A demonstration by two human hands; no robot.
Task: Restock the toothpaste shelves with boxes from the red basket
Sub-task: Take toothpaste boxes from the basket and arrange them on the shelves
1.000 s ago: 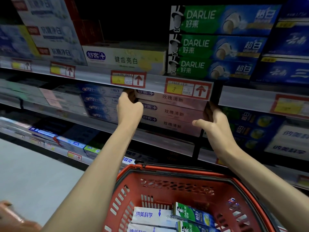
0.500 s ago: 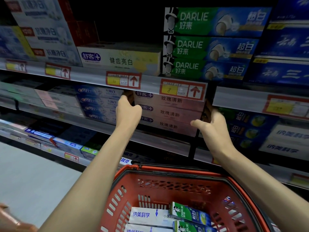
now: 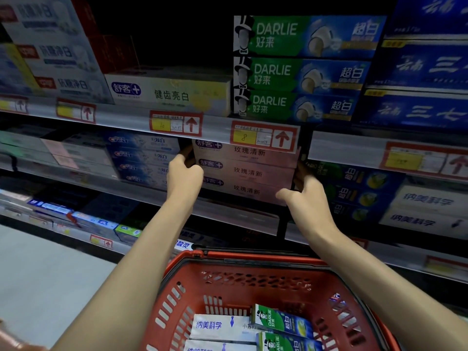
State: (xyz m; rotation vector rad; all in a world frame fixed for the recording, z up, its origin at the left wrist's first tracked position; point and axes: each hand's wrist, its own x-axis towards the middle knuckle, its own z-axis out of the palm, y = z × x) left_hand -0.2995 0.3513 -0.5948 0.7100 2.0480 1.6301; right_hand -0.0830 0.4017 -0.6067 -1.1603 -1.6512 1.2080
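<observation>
A stack of three pink toothpaste boxes (image 3: 247, 172) stands on the second shelf (image 3: 228, 214) under the price rail. My left hand (image 3: 184, 173) grips the stack's left end, fingers curled behind it. At the right end my right hand (image 3: 305, 198) holds the stack, its thumb stretched along the bottom box. The red basket (image 3: 253, 287) sits below my arms. It holds white boxes (image 3: 217, 325) and green Darlie boxes (image 3: 281, 321).
Blue Crest boxes (image 3: 144, 158) stand just left of the pink stack, and dark blue-green boxes (image 3: 354, 191) lie to its right. The shelf above carries green Darlie boxes (image 3: 298, 69) and a white-yellow box (image 3: 172, 93). Grey floor (image 3: 45, 282) lies at lower left.
Both hands stay at the ends of the pink stack with barely any shift. The view has drifted slightly, so the shelves and the basket sit a little lower and further left.
</observation>
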